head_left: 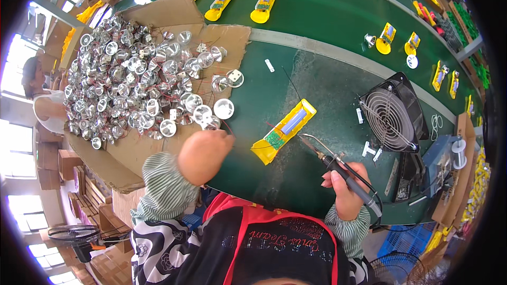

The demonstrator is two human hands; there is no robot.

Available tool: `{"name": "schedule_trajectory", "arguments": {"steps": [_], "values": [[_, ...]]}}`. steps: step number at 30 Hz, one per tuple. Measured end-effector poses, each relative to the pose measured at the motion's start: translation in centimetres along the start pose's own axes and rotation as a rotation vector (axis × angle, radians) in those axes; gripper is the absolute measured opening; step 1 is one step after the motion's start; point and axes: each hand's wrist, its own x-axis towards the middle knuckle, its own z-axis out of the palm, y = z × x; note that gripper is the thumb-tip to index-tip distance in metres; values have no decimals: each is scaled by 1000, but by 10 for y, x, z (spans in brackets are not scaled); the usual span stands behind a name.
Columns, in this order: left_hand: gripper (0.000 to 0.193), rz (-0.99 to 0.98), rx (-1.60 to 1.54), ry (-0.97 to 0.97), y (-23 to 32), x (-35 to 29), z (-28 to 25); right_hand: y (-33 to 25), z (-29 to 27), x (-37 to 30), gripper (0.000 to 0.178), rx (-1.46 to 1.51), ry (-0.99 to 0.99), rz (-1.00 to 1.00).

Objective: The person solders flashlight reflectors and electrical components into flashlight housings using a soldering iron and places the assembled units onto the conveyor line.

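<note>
My right hand [348,189] is closed round a soldering iron [343,174] with a black grip and a thin curved metal tube beside its tip. Left of that tip lies a yellow flashlight housing [294,120] with a blue cylindrical cell, a green circuit board [274,139] and thin wires. My left hand [205,153] is curled at the pile's near right edge, just below a silver reflector [211,122]. Its fingertips are mostly hidden, so what they pinch is unclear. A white-faced reflector [223,108] sits just above that hand.
Silver reflectors [127,79] heap on cardboard [229,37] at left. A metal-grilled fan [391,113] and a solder spool [458,153] stand at right. Several yellow housings [264,6] lie along the far green surface. At far left is another person [48,100].
</note>
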Motion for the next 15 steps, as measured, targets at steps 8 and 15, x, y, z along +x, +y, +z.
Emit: {"name": "schedule_trajectory", "arguments": {"steps": [8, 15], "values": [[10, 12, -202, -76, -12, 35, 29, 0, -2, -2, 17, -1, -42, -24], [14, -42, -206, 167, -12, 39, 18, 3, 1, 0, 18, -8, -69, -12]]}}
